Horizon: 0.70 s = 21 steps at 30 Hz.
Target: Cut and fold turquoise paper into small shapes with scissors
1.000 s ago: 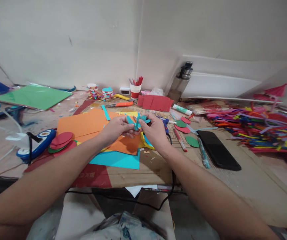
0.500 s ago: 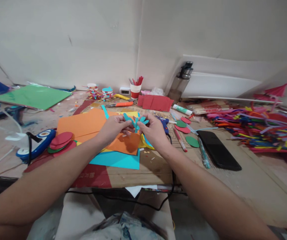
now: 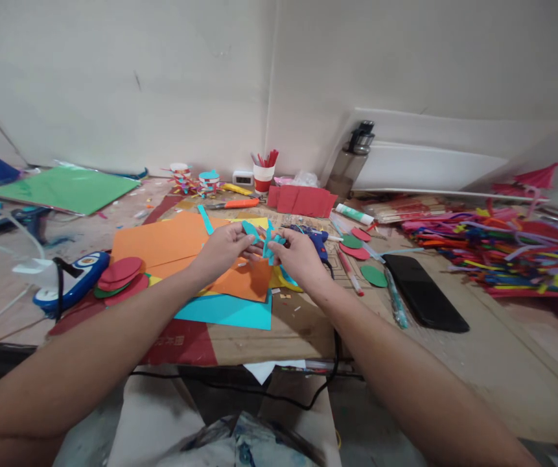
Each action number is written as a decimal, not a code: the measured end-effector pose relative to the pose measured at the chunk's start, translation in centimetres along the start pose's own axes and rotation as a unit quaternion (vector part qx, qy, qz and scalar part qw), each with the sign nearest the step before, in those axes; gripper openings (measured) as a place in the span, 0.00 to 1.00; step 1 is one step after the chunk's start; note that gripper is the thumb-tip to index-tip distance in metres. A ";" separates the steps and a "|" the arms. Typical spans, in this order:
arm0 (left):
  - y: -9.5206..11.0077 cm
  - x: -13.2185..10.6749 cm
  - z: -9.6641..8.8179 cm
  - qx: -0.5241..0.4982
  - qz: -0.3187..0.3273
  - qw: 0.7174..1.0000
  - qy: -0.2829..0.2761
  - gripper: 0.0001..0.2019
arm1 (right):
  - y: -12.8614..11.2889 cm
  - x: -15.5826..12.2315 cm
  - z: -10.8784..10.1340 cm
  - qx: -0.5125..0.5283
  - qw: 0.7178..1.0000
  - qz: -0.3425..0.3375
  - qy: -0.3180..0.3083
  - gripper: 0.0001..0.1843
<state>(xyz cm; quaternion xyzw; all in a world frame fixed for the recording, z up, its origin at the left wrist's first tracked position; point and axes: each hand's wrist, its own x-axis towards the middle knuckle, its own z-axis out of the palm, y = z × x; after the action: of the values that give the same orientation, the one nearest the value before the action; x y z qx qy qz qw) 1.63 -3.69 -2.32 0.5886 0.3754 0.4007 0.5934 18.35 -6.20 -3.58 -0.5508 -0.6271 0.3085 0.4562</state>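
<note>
A small turquoise paper cutout (image 3: 271, 248) with several narrow lobes is held up between my two hands, above the orange paper sheets (image 3: 162, 240). My left hand (image 3: 225, 250) pinches its left part between thumb and fingers. Thumb and fingers of my right hand (image 3: 301, 256) close on its right part. Fingers cover some of the cutout, so its full shape is hidden. Beneath the orange sheets lies a turquoise sheet (image 3: 230, 312). A blue glue gun (image 3: 318, 241) rests just right of my right hand.
Red and green paper discs (image 3: 120, 272) lie left beside a blue-and-white device (image 3: 72, 282). Right are a black phone (image 3: 424, 292), pens (image 3: 350, 271) and a heap of pipe cleaners (image 3: 526, 250). Behind stand a cup of red sticks (image 3: 264, 175) and a bottle (image 3: 351, 159). An orange cutter (image 3: 240, 203) lies nearby.
The turquoise cutout has turned between my fingers, and its right part now looks more bunched and upright. My hands stay in nearly the same place.
</note>
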 end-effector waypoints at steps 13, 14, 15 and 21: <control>0.3 -0.4 0.4 0.026 -0.092 0.995 -0.043 0.13 | 0.1 -0.4 0.7 -0.007 0.998 -0.061 0.014 0.05; 0.3 -0.4 0.3 0.019 -0.092 0.995 -0.046 0.14 | 0.0 -0.5 0.7 -0.013 0.997 -0.067 0.029 0.05; 0.2 -0.4 0.2 0.010 -0.091 0.995 -0.049 0.15 | -0.1 -0.6 0.7 -0.021 0.996 -0.073 0.043 0.05; -0.3 -0.2 0.0 0.001 -0.090 0.995 -0.049 0.16 | 0.0 -0.3 0.7 -0.011 0.995 -0.079 0.054 0.06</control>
<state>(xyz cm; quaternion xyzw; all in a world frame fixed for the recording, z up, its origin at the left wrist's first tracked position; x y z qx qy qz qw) 1.60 -3.91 -2.60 0.5717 0.3976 0.3159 0.6445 17.68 -6.37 -3.92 -0.5201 -0.6469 0.2342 0.5062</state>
